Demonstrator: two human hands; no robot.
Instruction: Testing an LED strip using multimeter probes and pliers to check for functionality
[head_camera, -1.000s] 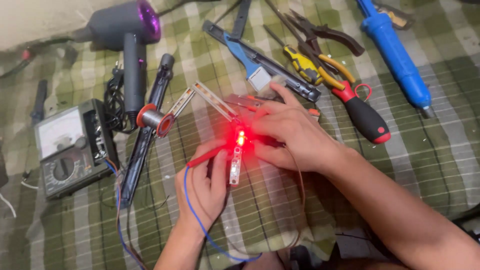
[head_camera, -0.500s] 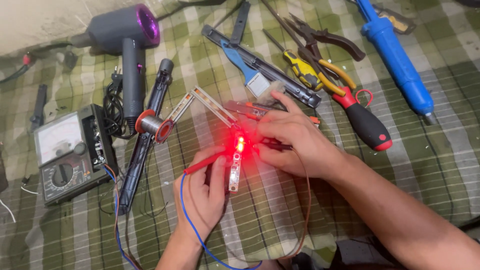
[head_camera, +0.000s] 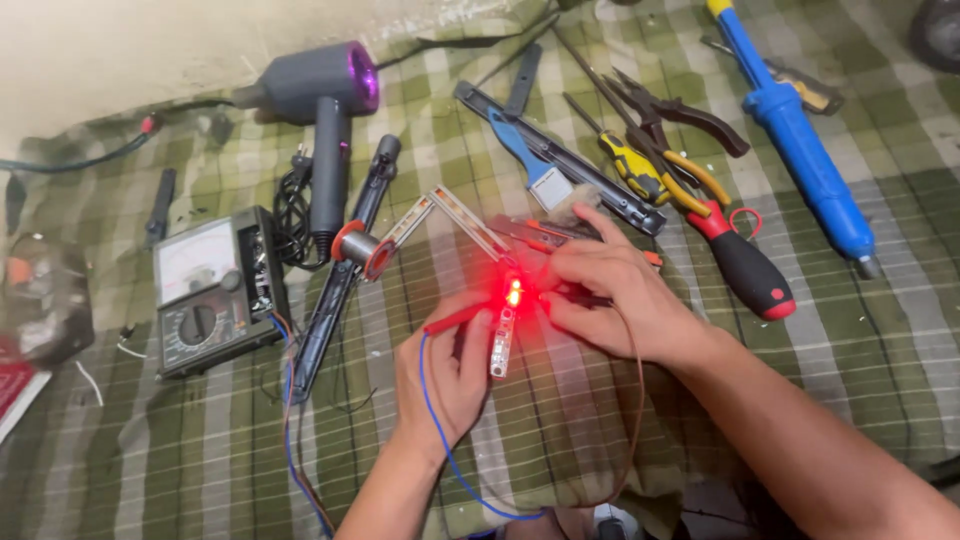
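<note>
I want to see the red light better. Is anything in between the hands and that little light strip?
Nothing visible is. The left hand and right hand both reach the strip directly, beside its glowing red light.

A short pale LED strip (head_camera: 501, 335) lies nearly upright near the middle of the green checked cloth (head_camera: 820, 330), one LED glowing bright red at its top end, where what seems a red probe (head_camera: 455, 318) touches it.
</note>
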